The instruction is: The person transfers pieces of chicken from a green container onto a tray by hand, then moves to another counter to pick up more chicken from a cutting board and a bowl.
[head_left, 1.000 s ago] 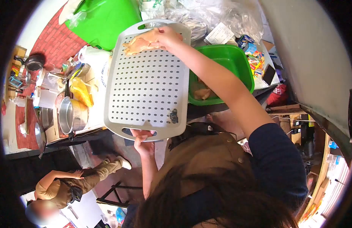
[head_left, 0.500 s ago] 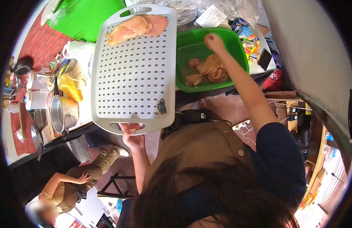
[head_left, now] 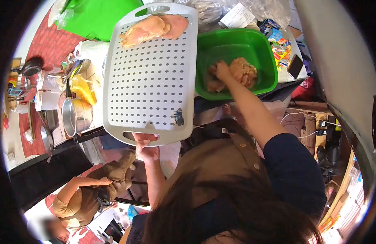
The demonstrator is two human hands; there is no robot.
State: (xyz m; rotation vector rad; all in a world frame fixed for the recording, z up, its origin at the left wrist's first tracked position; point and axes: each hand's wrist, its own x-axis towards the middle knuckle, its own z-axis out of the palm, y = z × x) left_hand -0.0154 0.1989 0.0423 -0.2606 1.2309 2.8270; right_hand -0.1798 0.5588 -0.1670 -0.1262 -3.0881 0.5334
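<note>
My left hand (head_left: 147, 151) grips the near handle of a light grey perforated tray (head_left: 149, 85), tilted toward me. Raw chicken fillets (head_left: 151, 30) lie flat at the tray's far end. To the right stands a green basin (head_left: 267, 61) with more raw chicken (head_left: 244, 72) heaped inside. My right hand (head_left: 221, 70) reaches down into this basin, its fingers curled onto a chicken piece at the heap's left side. The fingertips are partly hidden against the meat.
A steel pot (head_left: 76, 116) and a yellow bag (head_left: 83, 87) sit left of the tray. Beyond it is a green container (head_left: 98, 18). A paper slip (head_left: 238, 16), packets and a phone (head_left: 295, 66) lie around the basin. Another person (head_left: 88, 191) stands at lower left.
My right hand has dropped from above the basin's far part down onto the chicken. The view has shifted slightly. My left hand keeps hold of the tray. The other person's arm has moved.
</note>
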